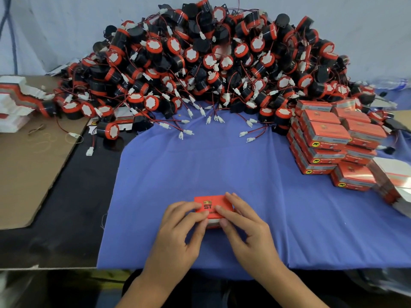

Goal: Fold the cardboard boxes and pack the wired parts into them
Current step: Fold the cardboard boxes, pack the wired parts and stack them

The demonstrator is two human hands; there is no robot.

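Both hands meet at six o'clock in my view, closest to the lens. On my feed the left hand (pixel 178 227) has thumb and forefinger curled onto the near edge of a red box (pixel 211 204), pinching it. The right hand (pixel 246 227) lies over the box's right half, fingers bent across the top and thumb pressed against the near face, so it grips too. The red box rests on a blue cloth (pixel 222 165) with its printed top facing up, the gold and black lettering partly covered by fingers. I cannot tell whether its near flap is fully tucked.

At twelve o'clock a tall heap of wired parts (pixel 211 63) rises against the wall: black round bodies with red rims, thin red and black leads, and white plugs spilling onto the cloth's far edge. At two o'clock, packed boxes (pixel 329 138) stand stacked in rows, touching the heap. At three o'clock a leaning right pile of flat blanks (pixel 393 181) shows silvery insides. At ten o'clock a left pile of flat blanks (pixel 15 101) lies on a brown cardboard sheet (pixel 29 165), with rubber bands (pixel 42 136) near it. A black tabletop (pixel 66 207) shows at eight o'clock, between sheet and cloth.
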